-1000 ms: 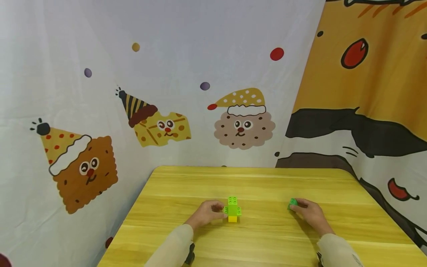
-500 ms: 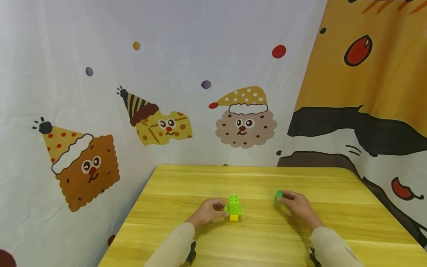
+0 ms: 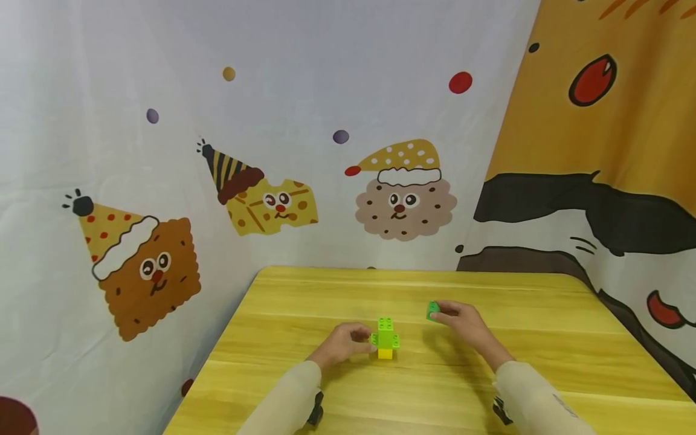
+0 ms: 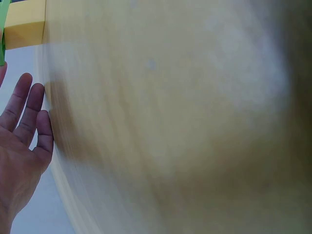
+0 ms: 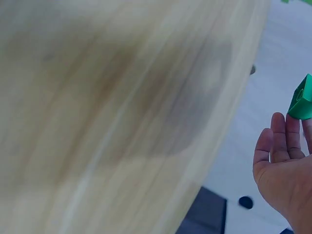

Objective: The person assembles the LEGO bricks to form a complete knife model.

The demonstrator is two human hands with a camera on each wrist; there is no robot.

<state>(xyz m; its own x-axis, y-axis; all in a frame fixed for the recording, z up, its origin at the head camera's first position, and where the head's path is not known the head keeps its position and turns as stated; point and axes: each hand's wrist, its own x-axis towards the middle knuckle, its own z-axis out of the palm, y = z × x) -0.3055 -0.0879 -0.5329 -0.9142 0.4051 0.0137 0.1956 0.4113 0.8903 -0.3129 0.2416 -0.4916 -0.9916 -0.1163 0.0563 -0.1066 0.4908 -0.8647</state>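
A small stack of toy building blocks point(image 3: 385, 339), light green on top with a yellow block point(image 3: 385, 354) at its base, stands upright on the table. My left hand point(image 3: 342, 344) is at its left side, thumb and index finger pinching the light green block that sticks out there. In the left wrist view the other fingers extend beside the yellow block point(image 4: 25, 24). My right hand point(image 3: 461, 320) pinches a darker green building block point(image 3: 432, 310) by its right end, above the table, to the right of the stack and farther back. The hollow underside of this block point(image 5: 301, 100) shows in the right wrist view.
The wooden table point(image 3: 304, 290) has rounded far corners. Behind it and on the left hangs a white cloth point(image 3: 304, 109) printed with cartoon biscuits and cheese. Black wrist devices are visible under both sleeves.
My right hand has carried the darker green block leftward and slightly away from me, closer to the stack. The left hand stays at the stack; the head view has shifted slightly.
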